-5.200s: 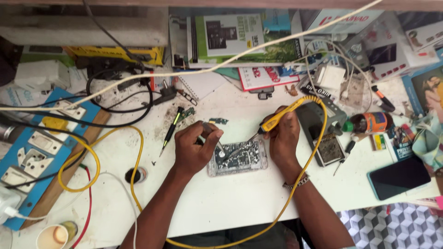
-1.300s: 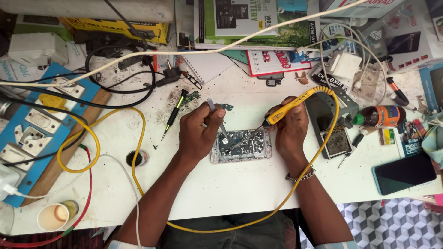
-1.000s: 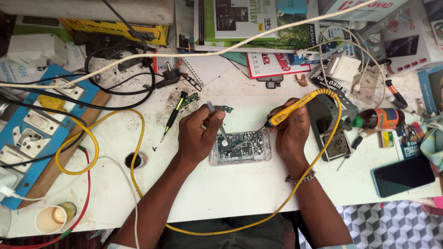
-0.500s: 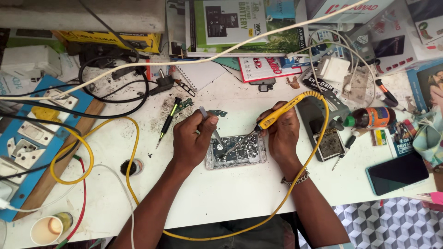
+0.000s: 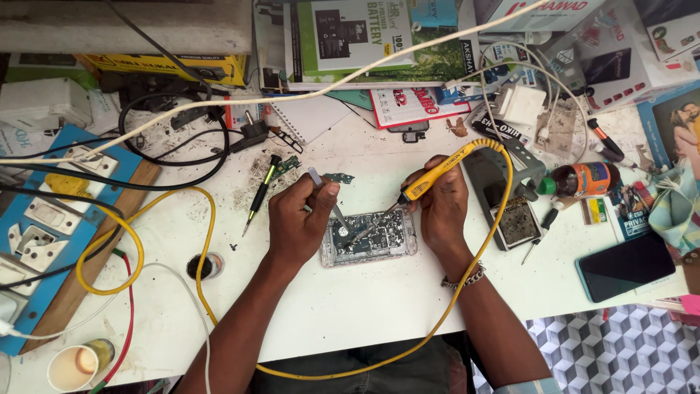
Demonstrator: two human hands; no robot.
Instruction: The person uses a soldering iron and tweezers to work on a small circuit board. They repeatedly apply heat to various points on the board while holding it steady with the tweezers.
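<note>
We see the left hand [image 5: 297, 222] pinching tweezers [image 5: 329, 202] and the right hand [image 5: 440, 206] gripping a yellow soldering iron [image 5: 430, 179], both over the opened phone [image 5: 368, 238] mid-surface [image 5: 350, 306]. Tips blur together; contact unclear.

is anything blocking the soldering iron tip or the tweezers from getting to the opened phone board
Nothing visible does. The right hand holds the yellow soldering iron and the left hand holds the tweezers; both tips meet on the opened phone, whose board lies uncovered between the hands.
</note>
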